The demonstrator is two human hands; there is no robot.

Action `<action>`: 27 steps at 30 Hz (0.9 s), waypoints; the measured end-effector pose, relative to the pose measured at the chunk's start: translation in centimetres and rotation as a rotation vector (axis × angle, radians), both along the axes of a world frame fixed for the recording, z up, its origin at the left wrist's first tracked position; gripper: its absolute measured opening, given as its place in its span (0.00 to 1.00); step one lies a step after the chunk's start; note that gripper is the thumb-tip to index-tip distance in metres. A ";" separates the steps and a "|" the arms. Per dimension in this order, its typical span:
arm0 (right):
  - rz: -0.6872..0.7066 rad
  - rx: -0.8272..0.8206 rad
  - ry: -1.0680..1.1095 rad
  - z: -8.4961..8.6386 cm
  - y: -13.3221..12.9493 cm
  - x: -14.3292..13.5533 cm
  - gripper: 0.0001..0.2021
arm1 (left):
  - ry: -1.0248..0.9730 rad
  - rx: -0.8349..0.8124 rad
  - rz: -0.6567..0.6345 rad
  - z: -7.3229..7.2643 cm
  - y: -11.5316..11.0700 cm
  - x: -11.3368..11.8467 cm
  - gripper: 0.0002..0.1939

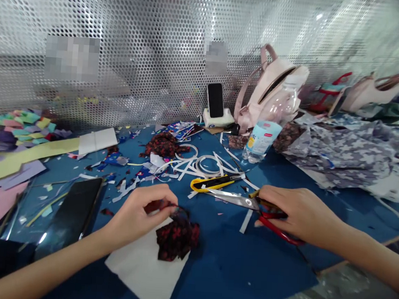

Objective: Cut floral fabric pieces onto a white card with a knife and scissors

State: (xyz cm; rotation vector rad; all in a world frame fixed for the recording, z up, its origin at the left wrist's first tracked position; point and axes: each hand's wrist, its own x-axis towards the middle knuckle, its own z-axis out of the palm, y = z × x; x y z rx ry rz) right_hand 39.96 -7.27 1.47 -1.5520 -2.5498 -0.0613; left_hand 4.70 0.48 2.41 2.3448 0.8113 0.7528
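Observation:
Pinched in the fingers of my left hand (151,207) is a piece of dark red-and-black patterned fabric (176,240), bunched at the top and hanging over a white sheet (146,273). My right hand (294,211) is closed on a pair of scissors (238,200) with red handles; their blades point left, and a brownish strip shows by the fingers. Just beyond the blades lies a yellow-and-black utility knife (214,182). White strips and rings (207,166) are tangled behind it, next to another clump of dark red patterned fabric (163,146).
A plastic bottle (263,136) and a pale pink backpack (268,90) stand at the back, beside a phone on a stand (215,103). Grey star-print fabric (349,151) is heaped right. A dark phone (72,213), coloured sheets (24,160) and scraps lie left. Perforated metal (141,50) rises behind.

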 end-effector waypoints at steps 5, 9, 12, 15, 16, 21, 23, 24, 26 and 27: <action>-0.060 -0.139 0.275 0.2 0.0 -0.8 0.18 | -0.099 -0.031 0.073 -0.1 -0.3 0.0 0.05; -0.057 -0.583 0.883 1.1 0.5 -4.0 0.17 | -0.104 -0.036 0.036 0.1 -0.4 0.7 0.05; -0.011 -0.751 1.134 2.1 1.6 -7.0 0.20 | -0.093 -0.034 -0.018 0.8 0.4 2.2 0.05; 0.021 -0.617 1.308 3.1 3.3 -8.9 0.18 | -0.094 0.008 -0.037 1.4 2.8 4.4 0.07; 0.026 -0.510 1.362 3.4 3.8 -9.1 0.17 | -0.095 0.039 -0.030 1.6 3.9 5.3 0.07; -0.125 -0.134 1.366 3.8 5.0 -7.6 0.13 | 0.006 0.184 -0.012 1.8 10.9 10.1 0.12; -0.174 -0.096 1.322 3.5 4.6 -6.5 0.13 | 0.078 0.238 -0.002 1.7 13.5 11.8 0.14; -0.189 -0.088 1.318 3.4 4.2 -6.0 0.13 | 0.119 0.263 0.001 1.6 14.6 12.5 0.15; -0.213 -0.097 1.351 3.1 3.4 -5.3 0.13 | 0.206 0.305 -0.003 1.3 16.3 13.5 0.16; -0.222 -0.116 1.384 3.0 3.0 -5.1 0.13 | 0.255 0.321 -0.022 1.3 16.7 13.7 0.16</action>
